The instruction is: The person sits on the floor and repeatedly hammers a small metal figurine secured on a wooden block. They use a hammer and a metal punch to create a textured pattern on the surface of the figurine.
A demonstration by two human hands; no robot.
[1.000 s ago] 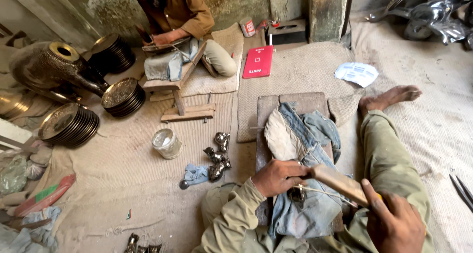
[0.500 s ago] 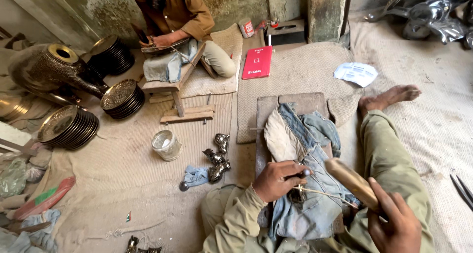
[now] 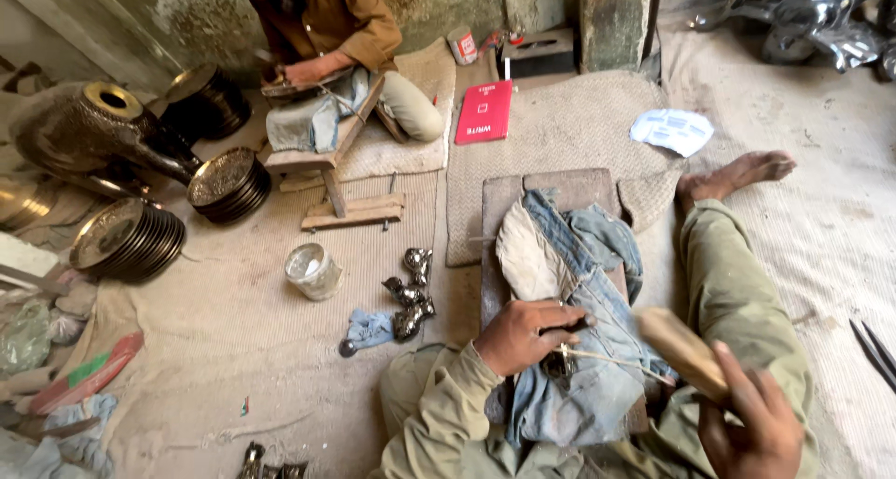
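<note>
Denim cloth (image 3: 579, 367) under both my hands.
Left hand (image 3: 523, 334) pinches a thin punch (image 3: 597, 356); right hand (image 3: 751, 432), just beside, grips a wooden mallet (image 3: 681, 348).

The small dark piece (image 3: 560, 362) under the left hand's fingers (image 3: 551, 322) is mostly hidden; the mallet head (image 3: 677, 344) is blurred

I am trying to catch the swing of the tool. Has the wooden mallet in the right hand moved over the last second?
Yes. The wooden mallet has drawn back toward the right hand, its head now apart from the left hand on the denim cloth.
</note>
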